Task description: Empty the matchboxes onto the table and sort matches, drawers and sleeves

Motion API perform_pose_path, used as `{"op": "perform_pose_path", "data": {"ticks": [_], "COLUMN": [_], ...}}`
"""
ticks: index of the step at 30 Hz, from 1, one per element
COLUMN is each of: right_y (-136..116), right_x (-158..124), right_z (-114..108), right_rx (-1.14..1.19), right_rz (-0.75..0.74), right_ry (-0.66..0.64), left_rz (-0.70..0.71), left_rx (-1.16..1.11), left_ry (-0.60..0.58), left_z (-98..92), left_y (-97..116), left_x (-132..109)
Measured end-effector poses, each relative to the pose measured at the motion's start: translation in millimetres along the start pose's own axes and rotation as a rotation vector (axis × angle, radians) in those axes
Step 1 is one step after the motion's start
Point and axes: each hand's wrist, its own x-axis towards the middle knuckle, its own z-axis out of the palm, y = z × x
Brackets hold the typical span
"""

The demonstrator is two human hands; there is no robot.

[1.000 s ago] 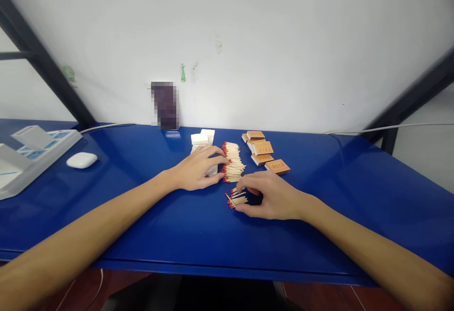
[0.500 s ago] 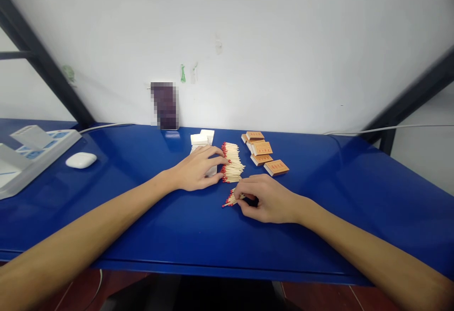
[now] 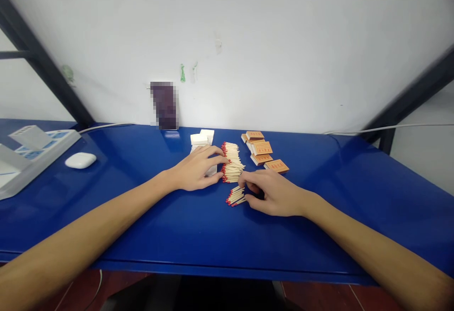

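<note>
Red-tipped matches [image 3: 232,165] lie side by side in a long pile on the blue desk. My left hand [image 3: 196,168] rests at the pile's left side, fingers spread and fingertips touching the red heads. Just below the pile lies a smaller bunch of matches [image 3: 235,196], heads pointing left. Beside its right end is my right hand [image 3: 275,193], thumb and index finger apart, their tips at the stick ends. White matchbox trays [image 3: 199,139] stand behind my left hand, which partly hides them.
Several orange matchboxes [image 3: 262,148] are heaped beyond my right hand. On the left are a white earbud case [image 3: 81,160] and a white power strip [image 3: 42,152]. A phone-like dark rectangle [image 3: 165,105], blurred, leans on the wall [image 3: 283,56].
My right hand has moved slightly up and to the right, and its thumb and index finger have parted. The small bunch of matches shows more fully. My left hand stays in place.
</note>
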Motion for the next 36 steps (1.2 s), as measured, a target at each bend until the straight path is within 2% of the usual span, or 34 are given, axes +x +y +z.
{"op": "perform_pose_path", "data": {"ticks": [5, 15, 20, 28, 36], "right_y": [-2.4, -2.2, -7.6, -8.2, -2.7], "right_x": [-0.8, -3.5, -3.3, 1.6, 1.7], "right_z": [-1.7, -9.1, -8.3, -3.2, 0.0], "right_rx": [0.015, 0.067, 0.030, 0.049, 0.075], "right_rz": [0.013, 0.056, 0.046, 0.067, 0.039], "right_ry": [-0.043, -0.138, -0.104, -0.101, -0.079], "left_rz": [0.003, -0.078, -0.080, 0.014, 0.216], "left_rx": [0.012, 0.017, 0.021, -0.012, 0.004], "left_ry": [0.018, 0.073, 0.092, 0.143, 0.395], "left_z": [1.2, 3.5, 5.6, 5.9, 1.4], "left_y": [-0.8, -1.6, -3.1, -3.7, 7.4], "left_x": [-0.5, -1.9, -2.8, -3.3, -5.4]}}
